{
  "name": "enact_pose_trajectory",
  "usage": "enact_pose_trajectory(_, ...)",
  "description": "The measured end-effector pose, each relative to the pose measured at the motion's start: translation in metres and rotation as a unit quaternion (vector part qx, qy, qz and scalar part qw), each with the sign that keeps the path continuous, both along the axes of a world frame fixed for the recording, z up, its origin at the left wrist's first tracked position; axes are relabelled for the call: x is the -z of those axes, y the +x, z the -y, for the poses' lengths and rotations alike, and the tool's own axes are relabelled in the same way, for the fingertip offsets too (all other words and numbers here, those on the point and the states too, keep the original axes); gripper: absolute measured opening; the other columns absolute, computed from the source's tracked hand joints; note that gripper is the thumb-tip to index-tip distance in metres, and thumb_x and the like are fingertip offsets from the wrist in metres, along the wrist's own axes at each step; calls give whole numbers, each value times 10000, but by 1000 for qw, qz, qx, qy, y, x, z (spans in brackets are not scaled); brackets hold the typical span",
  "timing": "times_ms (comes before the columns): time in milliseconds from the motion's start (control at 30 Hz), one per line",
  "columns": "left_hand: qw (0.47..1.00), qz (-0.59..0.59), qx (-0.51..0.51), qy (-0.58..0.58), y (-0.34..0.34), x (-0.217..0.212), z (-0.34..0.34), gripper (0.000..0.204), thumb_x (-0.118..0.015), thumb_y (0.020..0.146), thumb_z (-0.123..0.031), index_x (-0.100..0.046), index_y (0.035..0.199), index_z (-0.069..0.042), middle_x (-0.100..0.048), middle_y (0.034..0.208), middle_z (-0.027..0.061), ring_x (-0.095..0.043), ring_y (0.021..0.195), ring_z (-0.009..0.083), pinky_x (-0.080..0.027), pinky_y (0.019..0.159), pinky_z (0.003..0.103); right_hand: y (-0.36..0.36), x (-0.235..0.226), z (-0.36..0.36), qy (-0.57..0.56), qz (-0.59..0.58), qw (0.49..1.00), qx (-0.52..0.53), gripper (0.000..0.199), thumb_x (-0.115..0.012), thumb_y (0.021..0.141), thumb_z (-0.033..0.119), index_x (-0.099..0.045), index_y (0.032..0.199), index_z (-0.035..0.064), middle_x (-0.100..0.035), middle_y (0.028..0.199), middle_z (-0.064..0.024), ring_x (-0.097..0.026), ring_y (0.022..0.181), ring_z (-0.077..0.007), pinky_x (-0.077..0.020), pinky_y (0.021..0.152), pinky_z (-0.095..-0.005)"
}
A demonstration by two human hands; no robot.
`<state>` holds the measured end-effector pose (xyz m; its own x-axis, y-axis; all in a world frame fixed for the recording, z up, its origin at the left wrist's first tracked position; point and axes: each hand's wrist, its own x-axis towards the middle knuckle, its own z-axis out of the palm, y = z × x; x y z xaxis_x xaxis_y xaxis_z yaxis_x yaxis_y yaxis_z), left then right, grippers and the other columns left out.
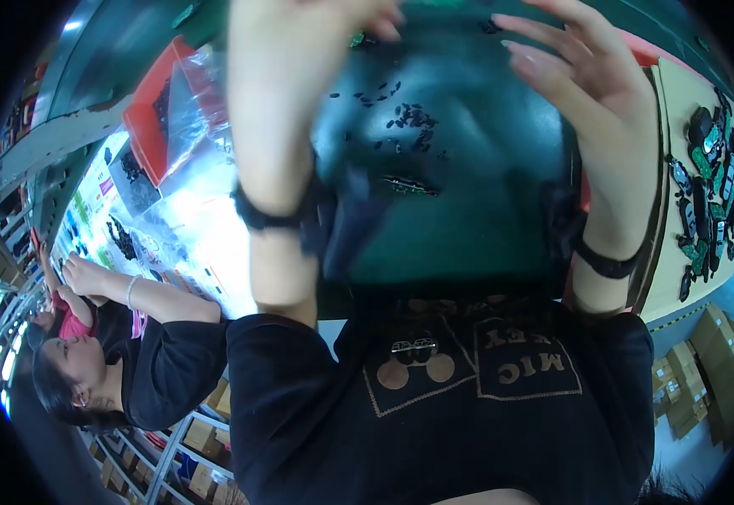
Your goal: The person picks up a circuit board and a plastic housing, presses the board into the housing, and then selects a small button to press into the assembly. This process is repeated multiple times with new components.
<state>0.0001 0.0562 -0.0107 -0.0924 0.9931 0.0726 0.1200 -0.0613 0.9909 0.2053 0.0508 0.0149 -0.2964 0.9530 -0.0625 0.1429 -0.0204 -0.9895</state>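
My left hand [320,50] reaches over the far part of a dark green work mat [468,244]. It is smeared by motion and cut by the top edge, so its grip is hidden. A small green and black part [358,39] lies beside its fingers. Over the mat's far right, my right hand [581,71] has its fingers spread. A small black piece [491,27] is by its fingertips; whether they touch is unclear. Several tiny black pieces [411,117] lie scattered on the mat between my arms. Closer to me is a narrow dark part with a shiny edge [411,185].
At left stands a red bin [144,126] with a clear plastic bag [194,101] and black parts. A cardboard sheet [670,252] at right bears a heap of black and green assemblies [708,189]. A co-worker [148,353] sits at left; cardboard boxes [695,379] stand at lower right.
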Motion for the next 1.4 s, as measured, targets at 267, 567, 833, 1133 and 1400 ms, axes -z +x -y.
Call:
enact_pose_trajectory(267, 990, -44, -38, -127, -112, 74, -128, 127, -584, 820, -14, -641, 927, 25, -637, 733, 58, -592, 607, 130, -497, 564, 226, -16, 74, -30, 104, 126, 963, -216, 268, -694, 757, 122, -618, 985, 4, -636, 948, -108, -634, 851, -170, -494, 769, -281)
enact_pose_trajectory(567, 884, -453, -78, -81, -74, 26, -94, 179, -699, 701, -79, -659, 862, -13, -639, 669, 120, -618, 622, 184, -498, 585, 290, -48, 79, -34, 181, 331, 904, -203, 85, -661, 750, 62, -621, 798, 4, -621, 764, -113, -619, 682, -191, -492, 652, -289)
enact_pose_trajectory(833, 894, -413, 167, -41, -38, 16, -24, 198, -737, 607, -58, -625, 749, 23, -611, 635, 118, -593, 592, 207, -468, 579, 302, -46, 93, -42, 328, 251, 879, -240, 63, -652, 724, 25, -608, 759, -2, -597, 691, -119, -602, 624, -227, -488, 619, -308)
enact_pose_trajectory(1133, 913, -397, 51, -70, -42, 21, 2, 189, -722, 614, -36, -603, 736, 46, -592, 627, 118, -562, 559, 166, -445, 550, 283, -36, 86, -38, 220, 282, 915, -184, 86, -663, 703, 10, -641, 785, -4, -631, 732, -127, -639, 680, -209, -513, 670, -277)
enact_pose_trajectory(1400, 945, -318, -72, -39, -27, 4, 28, 143, -692, 665, 10, -606, 774, 47, -581, 608, 60, -552, 565, 100, -431, 533, 230, -46, 84, -29, 258, 313, 895, -185, 105, -698, 693, 58, -645, 764, 0, -631, 723, -128, -640, 664, -198, -514, 661, -285)
